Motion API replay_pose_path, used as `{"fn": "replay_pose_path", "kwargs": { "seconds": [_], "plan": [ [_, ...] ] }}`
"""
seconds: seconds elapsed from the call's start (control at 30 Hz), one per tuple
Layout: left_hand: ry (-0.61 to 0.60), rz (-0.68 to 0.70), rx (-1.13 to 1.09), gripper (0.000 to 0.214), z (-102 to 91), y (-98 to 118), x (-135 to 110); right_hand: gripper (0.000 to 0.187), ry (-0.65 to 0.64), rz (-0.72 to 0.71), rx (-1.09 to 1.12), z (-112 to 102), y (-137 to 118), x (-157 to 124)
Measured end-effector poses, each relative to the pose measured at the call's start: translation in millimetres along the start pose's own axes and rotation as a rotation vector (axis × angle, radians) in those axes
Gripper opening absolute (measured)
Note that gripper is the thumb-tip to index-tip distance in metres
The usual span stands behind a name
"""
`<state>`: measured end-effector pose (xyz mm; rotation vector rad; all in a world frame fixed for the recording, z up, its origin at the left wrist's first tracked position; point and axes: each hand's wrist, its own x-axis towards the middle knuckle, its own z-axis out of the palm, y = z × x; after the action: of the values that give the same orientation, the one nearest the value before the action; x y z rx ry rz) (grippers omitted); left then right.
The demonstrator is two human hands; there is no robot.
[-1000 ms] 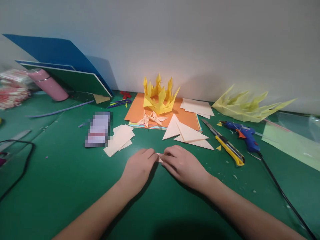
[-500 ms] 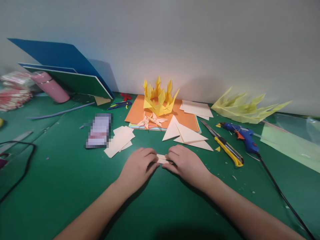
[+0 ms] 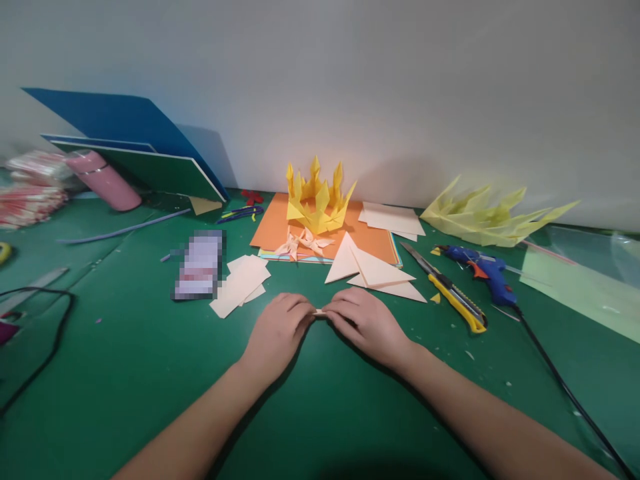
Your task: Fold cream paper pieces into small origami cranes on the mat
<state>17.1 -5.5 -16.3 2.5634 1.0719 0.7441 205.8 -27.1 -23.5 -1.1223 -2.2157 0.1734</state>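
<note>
Between my left hand (image 3: 280, 327) and my right hand (image 3: 367, 325) is a narrow folded strip of pale pink paper (image 3: 320, 313), low over the green tabletop. Both hands pinch it, one at each end, so only its short middle shows. Just beyond my right hand lie pink folded paper triangles (image 3: 367, 263). Pale paper rectangles (image 3: 243, 285) sit beyond my left hand. Farther off, small pink folded paper flowers (image 3: 303, 243) and a yellow paper crown (image 3: 320, 203) rest on a stack of orange paper (image 3: 265, 227).
On the right are a yellow box cutter (image 3: 457, 303), a blue glue gun (image 3: 495, 273) with its cord, and a pale yellow paper crown (image 3: 490, 217). A phone (image 3: 200, 263), a pink bottle (image 3: 107, 180), leaning boards (image 3: 135, 160) and scissors (image 3: 37, 290) are on the left.
The pink paper now shows as a thinner strip between my fingers. Both hands have drawn slightly closer together, and the view has shifted a little.
</note>
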Motion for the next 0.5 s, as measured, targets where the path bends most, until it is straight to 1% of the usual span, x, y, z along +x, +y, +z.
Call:
{"fn": "replay_pose_path", "kwargs": {
  "seconds": [0.07,0.13,0.17,0.2,0.23,0.3,0.33,0.4,0.5],
  "plan": [
    [0.018,-0.106,-0.102,0.015,-2.1,1.3,0.1,0.02,0.043,0.036,0.134,0.8,-2.5,0.2],
    [0.014,-0.278,-0.282,0.013,-5.3,5.0,0.8,0.017,0.104,0.117,0.288,2.8,-6.3,0.8],
    [0.006,-0.38,-0.41,0.014,-7.0,7.4,1.4,0.017,0.141,0.181,0.37,4.2,-8.2,1.1],
    [-0.025,-0.49,-0.557,0.015,-8.6,9.9,2.1,0.017,0.172,0.276,0.448,5.7,-9.8,1.6],
    [-0.07,-0.595,-0.687,0.017,-9.9,12.3,2.9,0.018,0.176,0.368,0.528,7.2,-10.9,2.2],
    [-0.123,-0.738,-0.869,0.019,-11.6,16.1,4.6,0.021,0.155,0.514,0.681,9.8,-11.4,3.7],
    [-0.137,-0.773,-0.923,0.02,-12.1,17.2,5.3,0.023,0.141,0.563,0.737,10.8,-11.0,4.5],
    [-0.147,-0.79,-0.99,0.022,-12.2,17.9,6.5,0.022,0.126,0.611,0.789,12.2,-9.6,5.9],
    [-0.158,-0.794,-1.056,0.029,-11.1,16.7,6.8,0.016,0.138,0.598,0.764,12.7,-9.1,7.0]
  ]
}}
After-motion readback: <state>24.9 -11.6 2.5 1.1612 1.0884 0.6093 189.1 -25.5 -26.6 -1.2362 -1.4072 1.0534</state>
